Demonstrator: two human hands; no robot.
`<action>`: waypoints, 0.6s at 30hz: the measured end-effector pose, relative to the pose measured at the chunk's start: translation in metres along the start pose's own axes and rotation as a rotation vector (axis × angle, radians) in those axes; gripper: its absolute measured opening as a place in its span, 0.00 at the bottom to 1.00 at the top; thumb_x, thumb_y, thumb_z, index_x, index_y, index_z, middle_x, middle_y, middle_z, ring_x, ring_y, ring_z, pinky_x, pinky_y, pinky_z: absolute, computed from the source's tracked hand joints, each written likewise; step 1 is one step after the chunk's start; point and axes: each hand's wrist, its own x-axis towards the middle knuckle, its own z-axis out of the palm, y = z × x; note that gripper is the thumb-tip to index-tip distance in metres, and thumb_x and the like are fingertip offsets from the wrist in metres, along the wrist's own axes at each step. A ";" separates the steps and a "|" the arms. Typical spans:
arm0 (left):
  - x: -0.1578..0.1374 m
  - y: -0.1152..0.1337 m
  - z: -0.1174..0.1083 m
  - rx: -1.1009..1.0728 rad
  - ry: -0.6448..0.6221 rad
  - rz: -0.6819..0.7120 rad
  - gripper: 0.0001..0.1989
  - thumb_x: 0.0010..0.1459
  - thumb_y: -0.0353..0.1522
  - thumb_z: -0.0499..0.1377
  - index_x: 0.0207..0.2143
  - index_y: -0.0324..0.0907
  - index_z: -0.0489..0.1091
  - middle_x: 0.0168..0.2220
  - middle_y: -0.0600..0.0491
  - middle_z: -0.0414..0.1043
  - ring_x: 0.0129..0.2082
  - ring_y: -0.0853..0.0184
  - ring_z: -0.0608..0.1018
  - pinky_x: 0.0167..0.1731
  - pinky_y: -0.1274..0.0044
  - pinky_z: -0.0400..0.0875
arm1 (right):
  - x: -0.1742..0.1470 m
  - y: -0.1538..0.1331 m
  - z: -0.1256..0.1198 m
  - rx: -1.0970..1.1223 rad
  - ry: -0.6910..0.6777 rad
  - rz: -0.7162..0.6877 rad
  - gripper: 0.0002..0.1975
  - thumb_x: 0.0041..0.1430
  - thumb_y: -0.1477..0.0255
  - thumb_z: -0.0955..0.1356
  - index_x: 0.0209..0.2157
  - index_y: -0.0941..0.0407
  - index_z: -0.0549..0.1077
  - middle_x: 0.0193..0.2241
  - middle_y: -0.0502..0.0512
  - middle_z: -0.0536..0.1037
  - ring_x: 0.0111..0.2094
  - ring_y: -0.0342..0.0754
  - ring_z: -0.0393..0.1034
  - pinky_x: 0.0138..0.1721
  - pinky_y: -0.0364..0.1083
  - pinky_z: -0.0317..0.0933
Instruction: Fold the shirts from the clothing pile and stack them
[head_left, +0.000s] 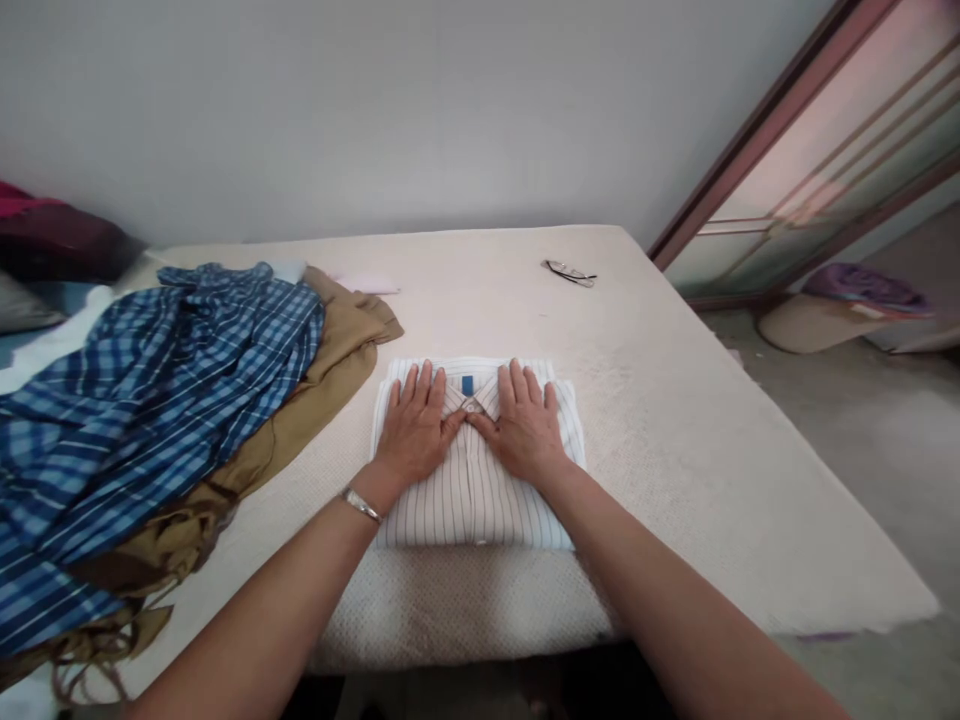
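Note:
A white shirt with dark stripes [469, 500] lies folded into a near-rectangle, its collar at the far side and a blue label [468, 385] inside the neck. My left hand [418, 425] rests flat on the left side of the collar, fingers stretched away from me. On the collar's right side my right hand [525, 420] lies flat in the same way. The two thumbs point toward each other near the top button. Parts of the collar are hidden beneath both hands.
A blue plaid garment [225, 350] lies heaped over a brown one [330, 370] at left. Eyeglasses [570, 273] sit toward the back of the cream-covered surface [712, 450]. A wall rises behind. On the floor at right stands a tub [817, 318] with purple cloth [870, 285].

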 end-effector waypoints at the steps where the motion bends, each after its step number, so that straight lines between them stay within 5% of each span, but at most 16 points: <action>1: 0.000 -0.001 0.001 0.007 -0.008 0.005 0.35 0.70 0.47 0.48 0.72 0.36 0.51 0.74 0.36 0.46 0.73 0.46 0.50 0.68 0.50 0.46 | 0.002 0.001 0.003 0.003 -0.011 0.001 0.45 0.68 0.43 0.55 0.73 0.60 0.48 0.74 0.66 0.46 0.73 0.65 0.39 0.69 0.66 0.32; 8: -0.039 0.027 -0.041 -0.018 -0.044 -0.005 0.34 0.69 0.48 0.50 0.70 0.41 0.55 0.73 0.37 0.48 0.73 0.45 0.51 0.67 0.47 0.48 | 0.003 0.018 -0.036 0.054 -0.083 -0.017 0.40 0.68 0.45 0.57 0.70 0.57 0.55 0.73 0.66 0.50 0.72 0.65 0.42 0.68 0.66 0.41; 11: -0.055 0.025 -0.060 -0.051 0.027 -0.061 0.28 0.69 0.44 0.51 0.66 0.40 0.61 0.70 0.35 0.57 0.70 0.46 0.59 0.65 0.52 0.58 | -0.002 0.039 -0.072 0.051 0.029 0.195 0.34 0.69 0.50 0.59 0.65 0.61 0.63 0.65 0.75 0.64 0.65 0.68 0.58 0.61 0.65 0.54; 14: -0.047 -0.002 -0.070 -0.090 0.094 -0.363 0.20 0.67 0.39 0.52 0.55 0.38 0.69 0.55 0.36 0.75 0.56 0.51 0.77 0.55 0.61 0.70 | -0.003 0.060 -0.093 0.090 -0.066 0.482 0.31 0.66 0.50 0.62 0.55 0.63 0.70 0.50 0.75 0.77 0.49 0.67 0.73 0.46 0.60 0.64; 18: -0.026 -0.040 -0.064 -0.183 0.011 -0.722 0.14 0.62 0.41 0.59 0.41 0.40 0.75 0.38 0.45 0.80 0.40 0.57 0.81 0.44 0.70 0.72 | 0.002 0.067 -0.088 0.162 -0.259 0.505 0.23 0.62 0.51 0.66 0.42 0.57 0.75 0.41 0.65 0.80 0.41 0.59 0.75 0.35 0.51 0.63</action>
